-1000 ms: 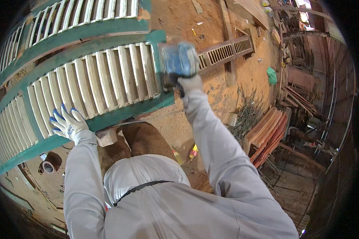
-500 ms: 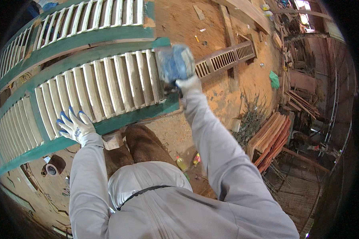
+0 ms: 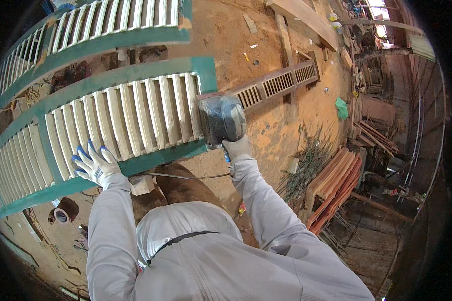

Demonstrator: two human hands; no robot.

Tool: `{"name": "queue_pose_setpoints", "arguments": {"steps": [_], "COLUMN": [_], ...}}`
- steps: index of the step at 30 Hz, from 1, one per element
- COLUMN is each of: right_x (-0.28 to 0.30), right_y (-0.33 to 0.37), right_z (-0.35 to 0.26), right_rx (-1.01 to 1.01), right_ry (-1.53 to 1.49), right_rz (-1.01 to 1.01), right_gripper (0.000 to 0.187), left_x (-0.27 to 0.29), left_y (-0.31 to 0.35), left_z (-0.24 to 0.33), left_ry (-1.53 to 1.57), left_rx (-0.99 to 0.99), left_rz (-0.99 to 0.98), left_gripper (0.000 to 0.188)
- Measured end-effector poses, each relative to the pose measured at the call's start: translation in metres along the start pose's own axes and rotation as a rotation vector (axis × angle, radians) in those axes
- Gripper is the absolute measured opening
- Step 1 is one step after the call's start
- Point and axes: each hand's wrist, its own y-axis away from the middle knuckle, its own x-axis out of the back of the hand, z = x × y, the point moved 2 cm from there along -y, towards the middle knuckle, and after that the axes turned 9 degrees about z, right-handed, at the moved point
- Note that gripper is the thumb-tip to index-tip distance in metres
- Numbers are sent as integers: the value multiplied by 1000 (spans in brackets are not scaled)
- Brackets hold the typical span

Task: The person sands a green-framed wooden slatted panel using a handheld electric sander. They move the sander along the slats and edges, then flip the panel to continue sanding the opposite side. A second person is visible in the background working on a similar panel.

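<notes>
A louvered wooden shutter (image 3: 155,120) with pale slats and a green frame lies in front of me. My left hand (image 3: 99,166), in a white glove with blue fingertips, rests flat on its slats near the lower green rail, fingers spread. My gloved right hand (image 3: 237,147) is closed round the handle of a dark and blue power sander (image 3: 227,119), at the shutter's right end. The sander covers part of the end rail, and its underside is hidden. A dark cord (image 3: 186,176) passes across in front of my legs beside that hand.
Beyond lies a second green-framed shutter (image 3: 120,39). A brown slatted panel (image 3: 278,86) sits on the sandy ground at the right, near long boards (image 3: 306,20). Stacked reddish planks (image 3: 334,183) and brushwood (image 3: 311,163) lie farther right. A brown roll (image 3: 65,210) stands at lower left.
My right hand has moved the sander down, nearer to me, uncovering the shutter's upper right corner. The cord now shows across my legs. My left hand stays nearly in place.
</notes>
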Motion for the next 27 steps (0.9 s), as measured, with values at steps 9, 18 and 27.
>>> {"name": "queue_pose_setpoints", "arguments": {"steps": [9,18,27], "right_x": [-24,-27,-1], "right_y": [-156,-106,53], "right_z": [-144,-27,21], "right_rx": [108,202,-173], "right_ry": [10,-122,93], "right_rz": [9,98,38], "right_gripper": [38,38,48], "left_x": [-2,-8,-12], "left_y": [1,-1,2], "left_z": [-2,5,-2], "left_ry": [-10,143,25], "left_rx": [1,-45,1], "left_rz": [4,148,84], "left_gripper": [51,52,51]}}
